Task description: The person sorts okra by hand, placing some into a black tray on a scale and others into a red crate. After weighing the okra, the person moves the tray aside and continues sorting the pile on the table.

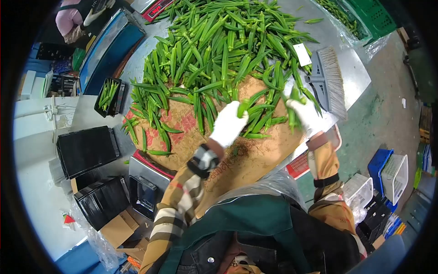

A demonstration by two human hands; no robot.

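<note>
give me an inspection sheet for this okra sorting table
surface: table with a cardboard sheet under the produce
job's things: okra pile; small black tray holding some okra
clutter: brush, white tag, stacked black trays, scale
hands: both in white gloves; left hand curled at the pile's edge, grip unclear; right hand shut on a few okra pods
cables: nothing seen
surroundings: another person at the far left, green crate, blue and white baskets on the floor
</note>
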